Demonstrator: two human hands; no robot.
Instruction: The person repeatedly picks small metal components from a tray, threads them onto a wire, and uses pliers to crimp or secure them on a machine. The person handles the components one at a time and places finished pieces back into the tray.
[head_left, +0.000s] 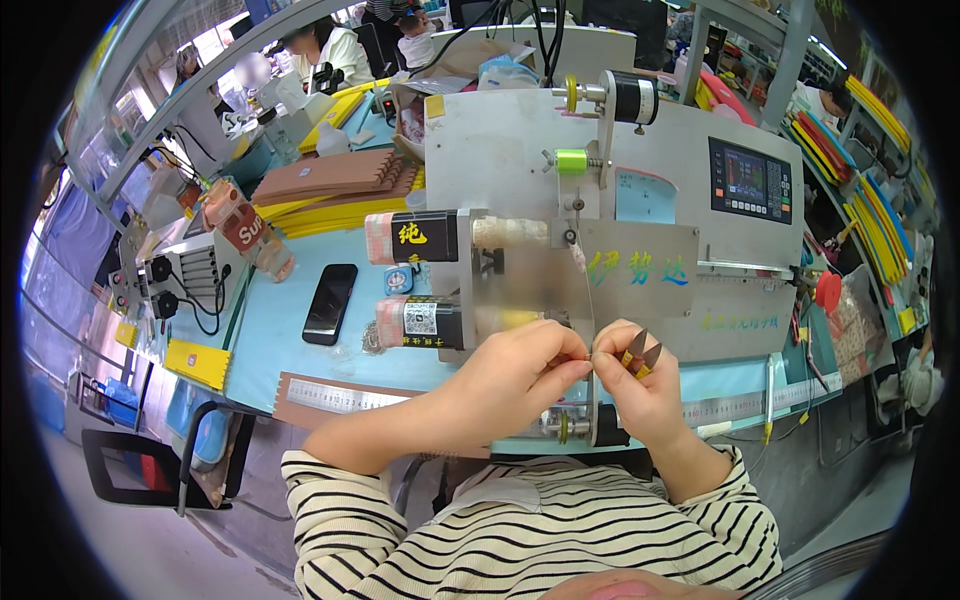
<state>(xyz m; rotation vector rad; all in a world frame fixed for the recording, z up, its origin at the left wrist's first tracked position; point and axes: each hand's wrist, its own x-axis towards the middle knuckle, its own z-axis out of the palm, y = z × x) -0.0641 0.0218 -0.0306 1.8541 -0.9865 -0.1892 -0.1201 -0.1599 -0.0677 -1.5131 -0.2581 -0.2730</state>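
Observation:
My left hand (536, 367) pinches a fine line or thread (591, 311) between thumb and forefinger. Thumb and forefinger of my right hand (637, 386) meet it there, almost touching the left fingertips. A small pair of snips (640, 354), with dark pointed blades and yellow parts, is tucked in my right hand, blades up. The line runs up to a guide (570, 236) on a grey metal winding machine (502, 150). Below the hands sits a lower spindle with a yellow-edged wheel (564, 426). What exactly lies between the fingertips is too small to tell.
On the left are a black phone (330, 304), a drink bottle (251, 232) and stacked brown and yellow boards (330, 180). A steel ruler (337, 396) lies along the table's front edge. A control panel (750, 180) stands at right. Other people (337, 56) sit beyond.

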